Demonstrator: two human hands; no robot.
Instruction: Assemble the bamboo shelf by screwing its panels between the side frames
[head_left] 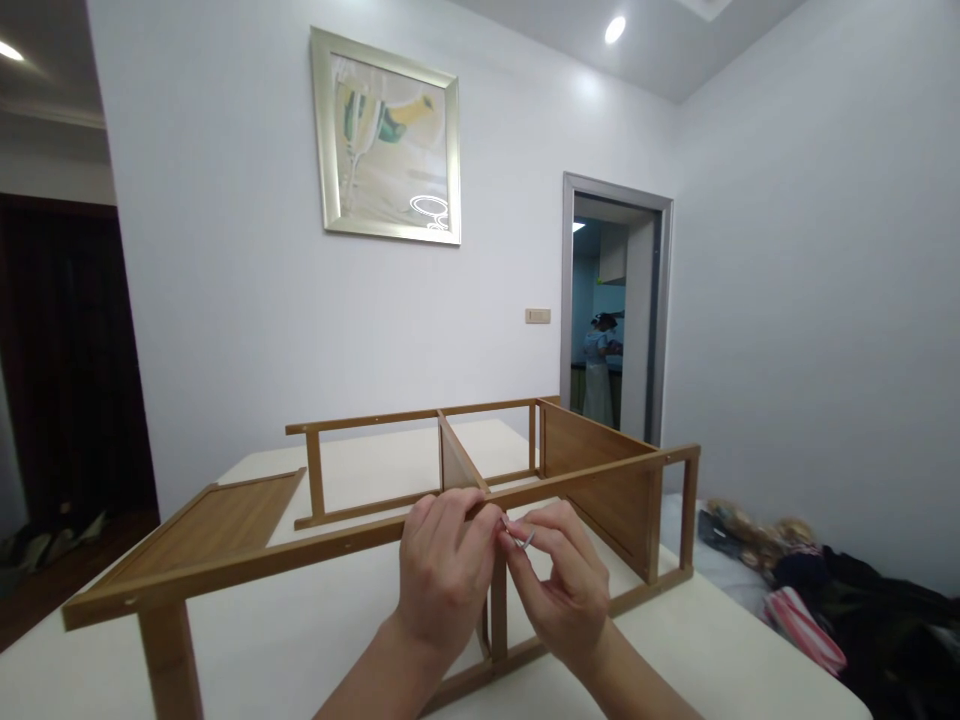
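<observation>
A wooden shelf frame [577, 482] lies on its side across the white table, with a middle shelf board [459, 460] set between its long rails. My left hand [448, 560] is closed over the near upper rail where that board meets it, thumb and forefinger at the joint. Close beside it, my right hand [561, 575] pinches a thin, bent silver hex key [528, 541] between thumb and fingers. The key's tip and any screw there are hidden by my fingertips, which nearly touch those of the left hand.
A loose-looking wooden panel [247, 512] lies at the frame's left end. The white table [720, 650] carries the frame. Clothes [877, 620] are heaped at the right. A person [600, 365] stands beyond the doorway. A framed picture [453, 150] hangs on the wall.
</observation>
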